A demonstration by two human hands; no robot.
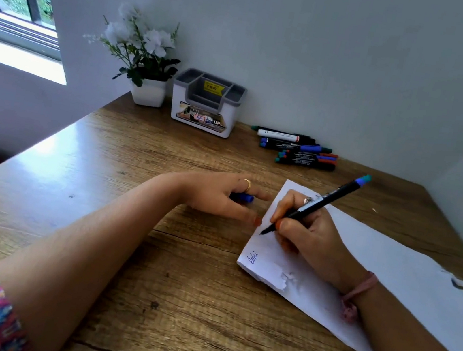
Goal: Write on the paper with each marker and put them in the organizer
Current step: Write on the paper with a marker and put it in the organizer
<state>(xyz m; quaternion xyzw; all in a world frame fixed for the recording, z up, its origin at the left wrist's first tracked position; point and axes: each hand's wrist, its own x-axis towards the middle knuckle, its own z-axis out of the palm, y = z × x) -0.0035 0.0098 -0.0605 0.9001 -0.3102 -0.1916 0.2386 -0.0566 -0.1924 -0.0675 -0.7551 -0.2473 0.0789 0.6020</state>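
Wood-grain desk (123,158) carries everything we see. White paper (389,279) lies toward the desk's right edge, running from mid-desk to the near right; one short blue scribble (252,257) sits at its near-left corner, and that edge looks torn or creased. At the back edge stand a potted white flower (149,53), and just beside it on the right the grey-and-white organizer (206,104), with no markers visible in its compartments. Well apart to its right, near the back-right corner, lies a pile of capped markers (301,150).

Our right hand (306,232) grips a black marker (316,207) in a writing hold, fingers curled round the barrel, tip touching or nearly touching the paper's left edge; a blue-and-teal end points up and away. Our left hand (221,195) rests on the desk just beside the paper's left edge, fingers mostly straight, with a blue cap (243,197) tucked under them; we cannot tell how firmly it is held.

Judgement: writing step in progress, early in the task. To do it well, we should move the left fingertips onto the sheet to pin it, since the tip works close to an edge and could drag the paper. Keep strokes short, below the earlier mark. Recap before carrying the marker to the organizer.
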